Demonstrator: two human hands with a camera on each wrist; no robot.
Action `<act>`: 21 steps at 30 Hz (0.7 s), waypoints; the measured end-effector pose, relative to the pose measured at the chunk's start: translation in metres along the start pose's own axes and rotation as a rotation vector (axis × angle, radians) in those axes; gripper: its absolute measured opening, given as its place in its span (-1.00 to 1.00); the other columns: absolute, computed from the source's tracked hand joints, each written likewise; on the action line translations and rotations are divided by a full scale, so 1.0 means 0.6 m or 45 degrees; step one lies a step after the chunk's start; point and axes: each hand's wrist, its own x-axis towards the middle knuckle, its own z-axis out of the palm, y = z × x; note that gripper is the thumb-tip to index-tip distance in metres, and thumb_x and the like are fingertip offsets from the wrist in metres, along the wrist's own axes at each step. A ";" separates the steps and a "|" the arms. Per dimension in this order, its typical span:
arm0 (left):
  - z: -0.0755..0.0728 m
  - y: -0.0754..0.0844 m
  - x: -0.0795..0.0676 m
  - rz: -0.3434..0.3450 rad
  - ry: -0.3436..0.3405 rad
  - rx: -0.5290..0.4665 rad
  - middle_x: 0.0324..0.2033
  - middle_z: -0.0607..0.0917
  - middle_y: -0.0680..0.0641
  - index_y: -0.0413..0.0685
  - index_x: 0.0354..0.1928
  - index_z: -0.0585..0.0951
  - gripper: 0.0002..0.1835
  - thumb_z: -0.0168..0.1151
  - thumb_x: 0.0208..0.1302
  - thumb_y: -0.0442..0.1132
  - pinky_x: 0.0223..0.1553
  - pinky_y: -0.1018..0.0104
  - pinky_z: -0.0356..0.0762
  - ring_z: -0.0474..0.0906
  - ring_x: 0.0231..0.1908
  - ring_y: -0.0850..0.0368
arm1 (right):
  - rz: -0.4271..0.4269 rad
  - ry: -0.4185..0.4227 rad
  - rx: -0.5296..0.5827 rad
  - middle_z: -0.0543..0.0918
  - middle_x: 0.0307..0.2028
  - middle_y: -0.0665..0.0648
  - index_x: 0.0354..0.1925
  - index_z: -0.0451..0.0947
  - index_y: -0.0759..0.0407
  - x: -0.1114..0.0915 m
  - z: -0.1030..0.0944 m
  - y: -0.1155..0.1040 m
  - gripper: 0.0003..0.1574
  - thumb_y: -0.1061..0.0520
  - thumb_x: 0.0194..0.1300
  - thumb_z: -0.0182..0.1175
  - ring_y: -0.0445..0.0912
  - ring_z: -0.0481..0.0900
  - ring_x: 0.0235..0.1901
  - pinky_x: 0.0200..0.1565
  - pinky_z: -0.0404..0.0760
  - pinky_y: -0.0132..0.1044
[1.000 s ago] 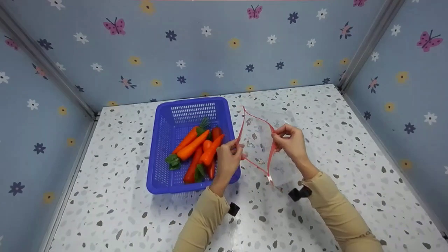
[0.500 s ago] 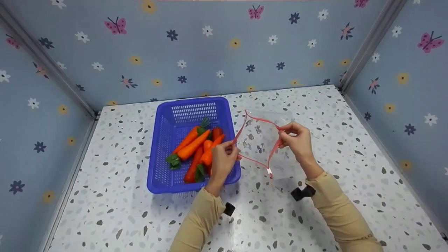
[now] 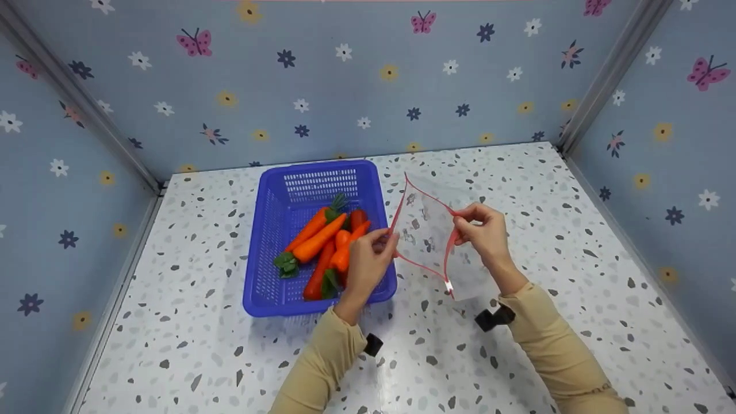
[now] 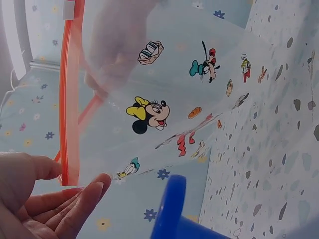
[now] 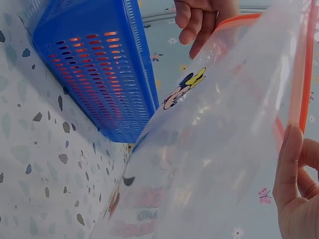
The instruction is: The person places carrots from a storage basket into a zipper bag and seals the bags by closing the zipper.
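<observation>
A clear zipper bag [image 3: 425, 224] with a red-orange rim and printed cartoon figures is held up with its mouth spread wide. My left hand [image 3: 368, 261] pinches the rim on the left side, over the basket's right edge. On the opposite side my right hand [image 3: 484, 234] pinches the rim between thumb and fingers. In the left wrist view a white slider sits at the top end of the bag's orange strip [image 4: 70, 99]. Within the blue basket [image 3: 257, 241] lie several orange carrots [image 3: 318, 238] and red vegetables with green tops [image 3: 319, 276], partly hidden by my left hand.
The basket stands on a white speckled table [image 3: 190, 322], left of the bag. Blue panels [image 3: 345, 86] with flowers and butterflies rise behind and at both sides. Dark wrist-worn pieces [image 3: 494, 317] sit at my tan sleeves.
Both hands have kept their pinch on the bag's rim. The mouth spread wider half a second ago, and the hands have since come slightly closer together.
</observation>
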 end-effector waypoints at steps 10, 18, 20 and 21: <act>-0.037 -0.002 0.002 -0.045 0.020 0.009 -0.29 0.64 -0.16 -0.32 -0.13 0.58 -0.66 0.19 0.16 -0.18 -0.26 0.29 0.53 0.61 -0.34 0.08 | 0.038 -0.020 0.006 0.48 -0.61 0.21 -0.37 0.46 0.57 -0.001 0.000 -0.003 -0.88 0.46 0.06 0.10 -0.11 0.48 -0.78 -0.70 0.51 -0.29; -0.072 -0.038 0.004 -0.116 0.045 0.007 -0.16 0.58 -0.23 -0.35 -0.04 0.51 -0.62 0.19 0.15 -0.24 -0.21 0.22 0.51 0.54 -0.20 -0.05 | 0.048 -0.042 -0.064 0.47 -0.60 0.22 -0.41 0.48 0.51 -0.015 0.009 -0.040 -0.93 0.47 0.07 0.07 -0.13 0.48 -0.77 -0.67 0.52 -0.31; -0.079 -0.048 0.004 -0.127 0.049 0.012 -0.13 0.56 -0.25 -0.38 -0.03 0.49 -0.61 0.20 0.14 -0.27 -0.17 0.16 0.50 0.52 -0.17 -0.10 | 0.050 -0.044 -0.073 0.47 -0.60 0.22 -0.40 0.48 0.52 -0.015 0.009 -0.040 -0.92 0.47 0.07 0.07 -0.13 0.48 -0.77 -0.67 0.52 -0.31; -0.082 -0.052 0.004 -0.127 0.053 0.024 -0.13 0.56 -0.25 -0.38 -0.02 0.49 -0.61 0.20 0.13 -0.28 -0.16 0.14 0.49 0.51 -0.16 -0.11 | 0.050 -0.045 -0.076 0.47 -0.60 0.22 -0.39 0.47 0.53 -0.016 0.009 -0.040 -0.92 0.47 0.07 0.07 -0.13 0.48 -0.77 -0.67 0.52 -0.31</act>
